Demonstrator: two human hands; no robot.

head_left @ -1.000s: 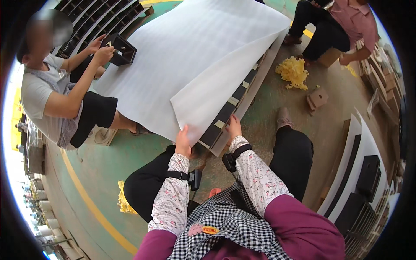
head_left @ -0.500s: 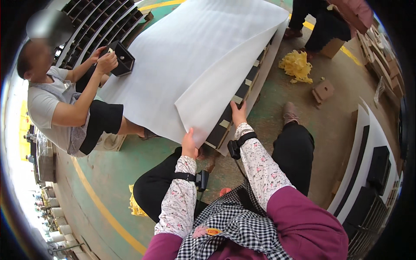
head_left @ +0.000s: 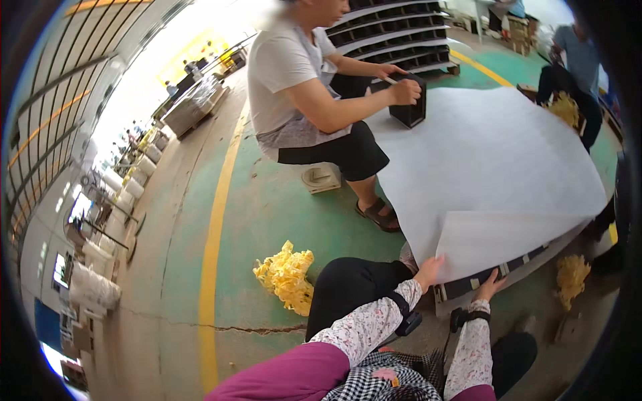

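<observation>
A white, flexible sheet (head_left: 511, 150) is draped over a low stack, its near corner folded back. My left hand (head_left: 429, 271) pinches the sheet's edge near that fold. Along the stack's exposed side runs a row of black box-like pieces (head_left: 478, 275) with pale patches. Against this row rests my right hand (head_left: 489, 286), thumb and fingers apart; its fingertips are partly hard to make out. Across the sheet, a seated co-worker (head_left: 294, 87) holds a black open box (head_left: 409, 110) and a thin pale stick-like tool in their own hands.
Crumpled yellow material (head_left: 286, 277) lies on the green floor to my left, with another yellow heap (head_left: 572, 277) at the right. Stacked black trays with white layers (head_left: 394, 37) stand behind the co-worker. Another person (head_left: 578, 63) sits at the far right.
My view has swung left, so the sheet and both hands appear farther right. My left hand still grips the sheet and my right hand stays at the black row.
</observation>
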